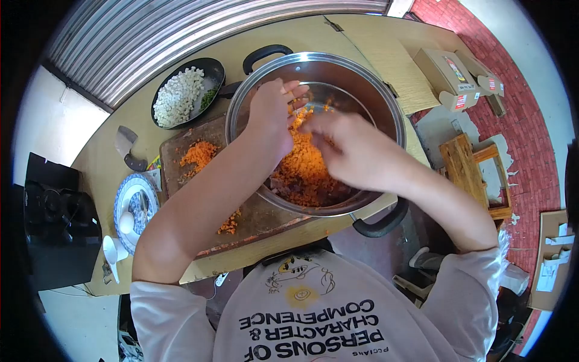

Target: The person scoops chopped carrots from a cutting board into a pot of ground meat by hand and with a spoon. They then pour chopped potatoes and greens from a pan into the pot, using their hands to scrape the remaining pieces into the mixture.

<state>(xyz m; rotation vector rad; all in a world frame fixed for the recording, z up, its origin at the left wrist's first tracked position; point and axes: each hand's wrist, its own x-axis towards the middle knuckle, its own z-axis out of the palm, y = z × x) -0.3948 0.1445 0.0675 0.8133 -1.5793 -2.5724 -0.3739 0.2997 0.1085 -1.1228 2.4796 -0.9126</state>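
Left hand (275, 113) spreading fingers; right hand (360, 149) curling, grip unclear; near-side orange bits (304, 164) in pot (360, 72) seeming light, loose, suiting underhand scooping.

The left hand (276, 114) is being held with fingers (292, 85) extended, while the right hand (356, 148), blurred, is being angled inward.
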